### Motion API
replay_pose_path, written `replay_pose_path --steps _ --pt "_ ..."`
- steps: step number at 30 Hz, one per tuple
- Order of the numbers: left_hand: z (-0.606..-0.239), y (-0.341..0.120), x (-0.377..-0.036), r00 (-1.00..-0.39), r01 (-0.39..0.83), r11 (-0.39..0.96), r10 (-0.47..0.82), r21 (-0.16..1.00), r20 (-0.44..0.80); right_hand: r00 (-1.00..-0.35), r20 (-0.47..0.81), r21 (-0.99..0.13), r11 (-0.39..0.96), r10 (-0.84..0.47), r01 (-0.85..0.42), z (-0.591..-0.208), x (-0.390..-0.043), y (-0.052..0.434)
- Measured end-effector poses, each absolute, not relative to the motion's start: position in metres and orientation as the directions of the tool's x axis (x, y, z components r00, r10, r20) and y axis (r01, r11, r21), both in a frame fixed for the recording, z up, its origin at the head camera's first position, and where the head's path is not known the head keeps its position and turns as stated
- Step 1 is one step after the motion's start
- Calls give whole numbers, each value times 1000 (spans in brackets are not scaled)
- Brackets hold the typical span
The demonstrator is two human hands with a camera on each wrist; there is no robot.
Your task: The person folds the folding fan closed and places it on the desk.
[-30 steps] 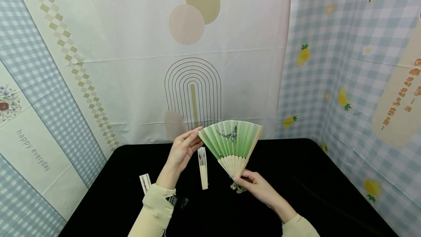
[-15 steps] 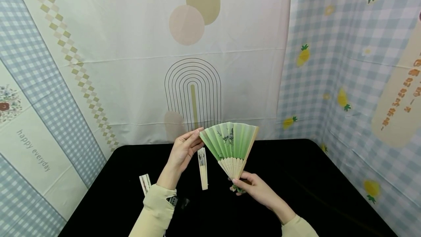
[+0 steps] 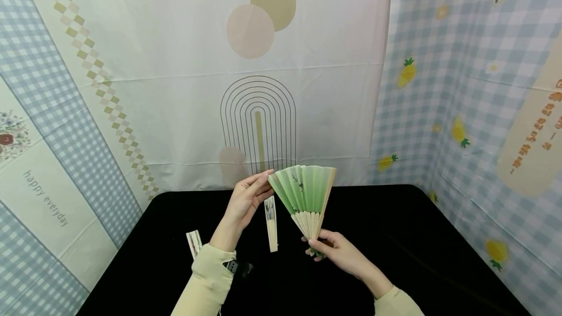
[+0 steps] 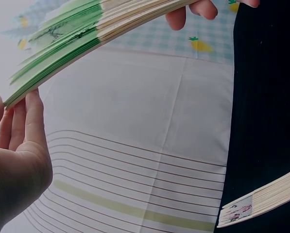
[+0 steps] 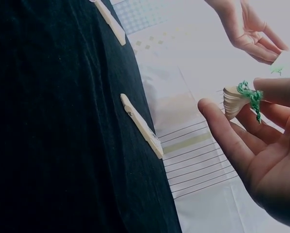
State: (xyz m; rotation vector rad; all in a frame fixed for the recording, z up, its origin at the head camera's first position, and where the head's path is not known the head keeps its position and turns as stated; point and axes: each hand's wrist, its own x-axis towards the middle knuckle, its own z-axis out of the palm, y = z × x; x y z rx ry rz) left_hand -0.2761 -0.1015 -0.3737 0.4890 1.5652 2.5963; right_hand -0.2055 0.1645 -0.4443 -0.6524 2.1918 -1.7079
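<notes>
A green folding fan [image 3: 303, 189] with pale wooden ribs and a dark branch print is held partly spread above the black table. My left hand [image 3: 248, 200] pinches its upper left corner between thumb and fingers; the left wrist view shows the fingertips at the edge of the green leaf [image 4: 52, 63]. My right hand [image 3: 340, 252] grips the fan at its pivot end, thumb in front. In the right wrist view a green tassel cord [image 5: 251, 99] hangs from the rib ends, between the thumb and fingers of the right hand [image 5: 271, 150].
A folded fan [image 3: 271, 226] lies on the black table [image 3: 395, 247] behind and between the hands. Another folded fan [image 3: 193, 243] lies at the left, partly covered by the left sleeve [image 3: 206, 277]. A patterned cloth backdrop [image 3: 184, 111] stands right behind the table.
The green fan has narrowed: its right edge has swung left toward the left hand, and fewer folds are spread. Both hands keep their hold; the right hand has shifted slightly left.
</notes>
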Motion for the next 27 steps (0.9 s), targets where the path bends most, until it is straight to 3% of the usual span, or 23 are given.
replay_pose_path --steps 27 --pt "-375 -96 -276 -941 78 -433 266 898 210 -829 46 -948 236 -557 -212 -450 -204 159"
